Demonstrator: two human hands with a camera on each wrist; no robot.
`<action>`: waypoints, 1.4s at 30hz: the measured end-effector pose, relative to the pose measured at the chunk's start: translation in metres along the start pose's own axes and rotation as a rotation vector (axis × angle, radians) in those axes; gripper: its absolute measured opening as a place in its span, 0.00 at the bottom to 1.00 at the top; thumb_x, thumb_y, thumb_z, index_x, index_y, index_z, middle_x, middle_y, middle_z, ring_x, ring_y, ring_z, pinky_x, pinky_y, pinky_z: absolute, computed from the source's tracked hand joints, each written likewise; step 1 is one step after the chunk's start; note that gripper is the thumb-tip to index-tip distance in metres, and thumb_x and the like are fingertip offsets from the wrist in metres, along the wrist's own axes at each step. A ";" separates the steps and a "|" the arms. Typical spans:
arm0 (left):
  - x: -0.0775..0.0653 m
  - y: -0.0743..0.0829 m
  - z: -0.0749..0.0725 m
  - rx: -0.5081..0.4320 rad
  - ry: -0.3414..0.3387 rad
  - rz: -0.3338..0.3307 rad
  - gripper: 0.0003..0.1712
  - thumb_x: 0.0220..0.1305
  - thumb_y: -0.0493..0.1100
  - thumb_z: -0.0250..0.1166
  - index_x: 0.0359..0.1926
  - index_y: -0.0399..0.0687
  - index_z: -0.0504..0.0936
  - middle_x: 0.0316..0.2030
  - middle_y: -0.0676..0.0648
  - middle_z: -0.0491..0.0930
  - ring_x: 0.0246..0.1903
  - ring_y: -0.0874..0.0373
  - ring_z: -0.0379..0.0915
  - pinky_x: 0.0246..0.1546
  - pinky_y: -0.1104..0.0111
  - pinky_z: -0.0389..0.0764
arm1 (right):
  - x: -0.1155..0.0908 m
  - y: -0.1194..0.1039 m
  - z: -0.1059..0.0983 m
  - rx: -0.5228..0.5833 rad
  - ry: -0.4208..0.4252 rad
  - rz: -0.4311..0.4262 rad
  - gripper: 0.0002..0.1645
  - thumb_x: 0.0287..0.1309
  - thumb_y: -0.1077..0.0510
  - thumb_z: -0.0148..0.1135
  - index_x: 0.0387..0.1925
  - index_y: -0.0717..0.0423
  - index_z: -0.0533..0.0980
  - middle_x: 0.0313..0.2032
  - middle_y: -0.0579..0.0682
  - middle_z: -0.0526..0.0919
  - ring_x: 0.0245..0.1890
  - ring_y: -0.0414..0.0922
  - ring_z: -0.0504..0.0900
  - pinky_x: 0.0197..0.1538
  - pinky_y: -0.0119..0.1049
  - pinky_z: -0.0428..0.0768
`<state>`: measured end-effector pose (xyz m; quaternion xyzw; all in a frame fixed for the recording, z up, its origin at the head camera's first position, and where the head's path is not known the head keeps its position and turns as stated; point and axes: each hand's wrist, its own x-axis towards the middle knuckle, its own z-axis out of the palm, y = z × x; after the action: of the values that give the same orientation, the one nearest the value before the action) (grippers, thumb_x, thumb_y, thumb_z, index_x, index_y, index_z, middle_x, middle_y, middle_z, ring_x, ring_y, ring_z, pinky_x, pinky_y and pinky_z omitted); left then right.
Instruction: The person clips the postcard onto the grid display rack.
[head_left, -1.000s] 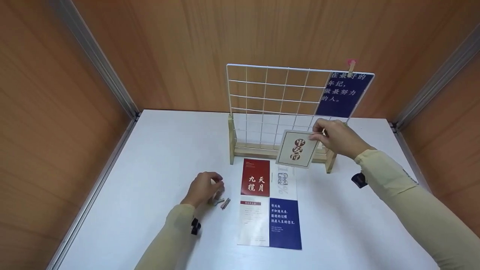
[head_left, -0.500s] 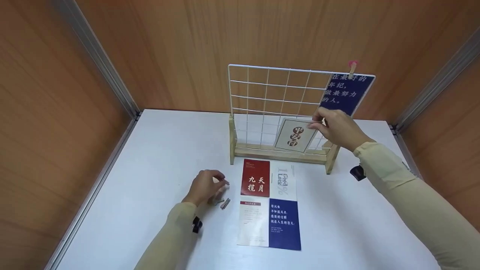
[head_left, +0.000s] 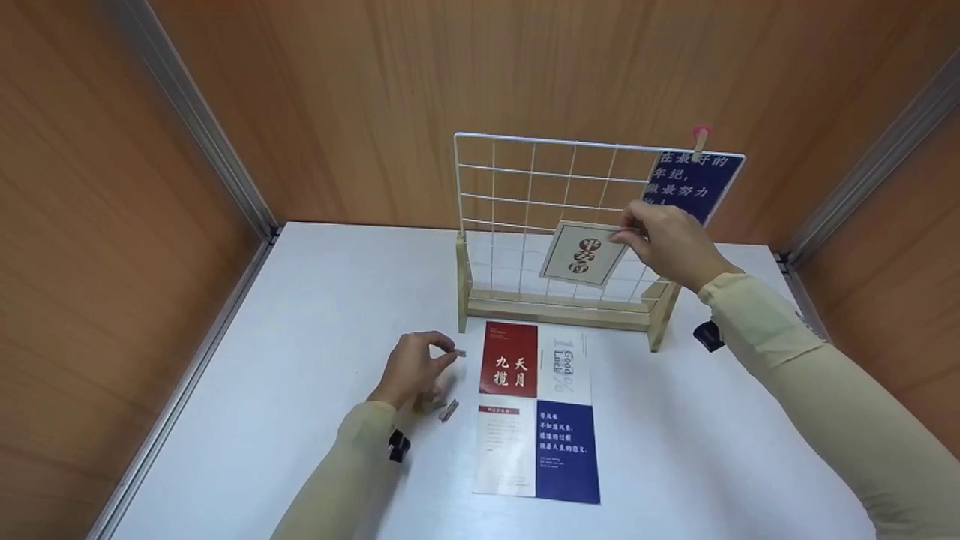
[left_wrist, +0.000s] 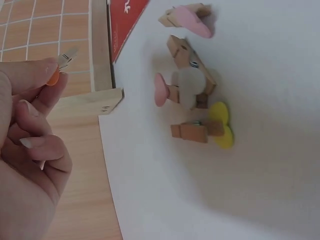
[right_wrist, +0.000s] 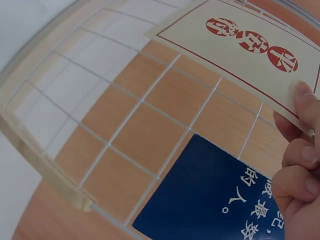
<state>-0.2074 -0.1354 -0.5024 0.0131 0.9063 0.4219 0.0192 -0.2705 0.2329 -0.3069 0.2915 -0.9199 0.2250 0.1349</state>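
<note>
My right hand [head_left: 671,240] pinches a cream card [head_left: 583,253] with red round characters by its edge, in front of the white wire grid [head_left: 510,202]. A blue card [head_left: 694,180] hangs at the grid's top right corner under a wooden clothespin [head_left: 700,142] with a pink top. Over the table at left, my left hand [head_left: 411,367] pinches a small clothespin [left_wrist: 66,57] with an orange decoration between thumb and forefinger. Below that hand lie several wooden clothespins [left_wrist: 192,132] with pink, white and yellow heart-like tops.
A red card [head_left: 510,358], a white "Good Luck" card [head_left: 564,364], a cream text card [head_left: 504,450] and a blue text card [head_left: 566,450] lie in a block before the grid's wooden stand [head_left: 559,311]. Wood-grain panels [head_left: 337,112] enclose the white table [head_left: 300,315].
The right hand has raised the cream card up and slightly left, toward the grid. My left hand has lifted slightly, and a clothespin now shows at its fingertips.
</note>
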 end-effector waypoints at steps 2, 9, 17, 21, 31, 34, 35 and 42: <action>0.000 0.002 -0.001 -0.007 0.008 0.002 0.05 0.61 0.43 0.72 0.39 0.55 0.87 0.43 0.54 0.83 0.49 0.48 0.76 0.53 0.55 0.75 | 0.002 -0.001 -0.001 -0.006 0.011 -0.005 0.08 0.64 0.60 0.64 0.41 0.61 0.77 0.35 0.55 0.84 0.33 0.50 0.83 0.43 0.47 0.83; 0.002 0.006 -0.003 0.041 0.088 0.115 0.06 0.60 0.40 0.72 0.39 0.54 0.87 0.41 0.56 0.84 0.33 0.57 0.72 0.36 0.63 0.75 | 0.010 -0.006 -0.006 -0.035 0.061 -0.052 0.07 0.64 0.62 0.64 0.40 0.62 0.76 0.35 0.57 0.84 0.32 0.51 0.84 0.40 0.47 0.84; 0.003 0.008 -0.003 0.030 0.126 0.220 0.06 0.61 0.39 0.72 0.40 0.50 0.87 0.39 0.56 0.85 0.38 0.59 0.77 0.39 0.63 0.78 | 0.015 -0.006 -0.011 -0.046 0.077 -0.047 0.07 0.65 0.63 0.63 0.40 0.63 0.76 0.35 0.58 0.84 0.31 0.52 0.83 0.39 0.49 0.84; 0.003 0.010 -0.002 0.019 0.140 0.252 0.07 0.61 0.41 0.72 0.41 0.48 0.86 0.37 0.57 0.84 0.40 0.59 0.78 0.40 0.63 0.79 | 0.017 -0.007 -0.014 -0.046 0.084 -0.050 0.07 0.65 0.63 0.63 0.41 0.64 0.76 0.37 0.60 0.85 0.32 0.53 0.84 0.37 0.49 0.84; 0.002 0.020 -0.005 -0.002 0.156 0.308 0.08 0.62 0.42 0.72 0.42 0.52 0.86 0.38 0.58 0.83 0.44 0.60 0.79 0.48 0.61 0.79 | 0.023 -0.007 -0.018 -0.077 0.098 -0.041 0.07 0.65 0.62 0.64 0.41 0.62 0.76 0.38 0.59 0.85 0.34 0.54 0.85 0.37 0.48 0.84; 0.002 0.022 -0.006 0.013 0.172 0.344 0.07 0.62 0.42 0.72 0.42 0.52 0.86 0.38 0.59 0.83 0.41 0.64 0.79 0.48 0.63 0.79 | 0.025 -0.007 -0.019 -0.089 0.097 -0.041 0.08 0.65 0.62 0.64 0.42 0.63 0.76 0.38 0.59 0.84 0.35 0.55 0.85 0.38 0.48 0.84; 0.002 0.023 -0.006 0.018 0.179 0.360 0.07 0.62 0.42 0.71 0.42 0.52 0.86 0.37 0.59 0.83 0.38 0.65 0.78 0.44 0.65 0.79 | 0.025 -0.007 -0.020 -0.097 0.099 -0.043 0.08 0.65 0.62 0.64 0.42 0.63 0.76 0.38 0.59 0.84 0.35 0.55 0.85 0.38 0.49 0.84; 0.001 0.029 -0.007 0.051 0.203 0.439 0.06 0.63 0.42 0.71 0.41 0.50 0.86 0.36 0.58 0.83 0.28 0.65 0.72 0.27 0.71 0.74 | 0.030 -0.008 -0.021 -0.125 0.116 -0.068 0.08 0.64 0.63 0.64 0.41 0.64 0.76 0.36 0.59 0.85 0.31 0.54 0.85 0.37 0.50 0.84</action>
<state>-0.2089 -0.1223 -0.4754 0.1679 0.8893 0.3922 -0.1645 -0.2865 0.2233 -0.2744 0.2999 -0.9124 0.1792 0.2134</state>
